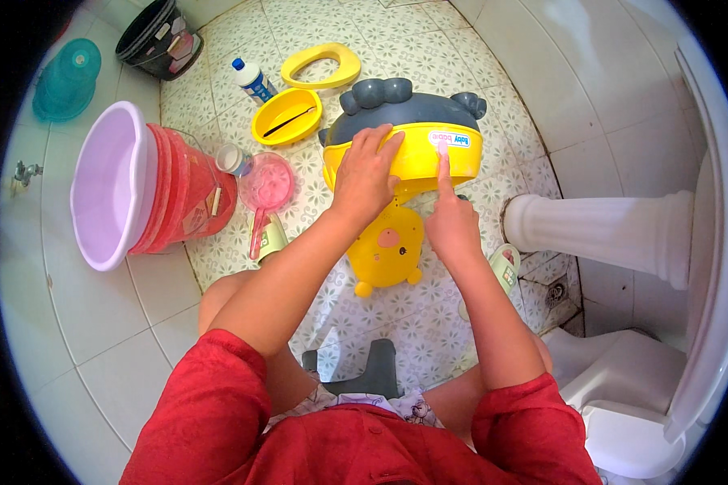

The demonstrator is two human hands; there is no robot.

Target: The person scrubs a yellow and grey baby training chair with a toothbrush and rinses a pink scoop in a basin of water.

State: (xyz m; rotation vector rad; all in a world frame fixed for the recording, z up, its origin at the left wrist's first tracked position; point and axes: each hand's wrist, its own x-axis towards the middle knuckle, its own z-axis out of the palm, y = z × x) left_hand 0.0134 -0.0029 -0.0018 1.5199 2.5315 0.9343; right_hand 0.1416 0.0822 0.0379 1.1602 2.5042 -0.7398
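Note:
A child's potty (438, 166), yellow with a dark grey body, is tipped up on the tiled floor in front of me. My left hand (364, 178) grips its yellow side, fingertips near the seam with the grey part. The outstretched index finger of my right hand (451, 218) touches a small white label (450, 140) on that side, its other fingers curled and nothing seen in them. Below the potty, its yellow lid (387, 246) with an animal face hangs toward me. Beyond it lie a yellow seat ring (322, 65) and a yellow bowl (299, 133) holding a thin dark brush.
Left of the bowl are a blue-capped white bottle (254, 81), a pink dipper (267, 182) and a red bucket (178, 194) with a lilac basin (113, 186). A black bucket (160, 40) stands far left. At right are a white pedestal (598, 234) and a toilet (635, 436).

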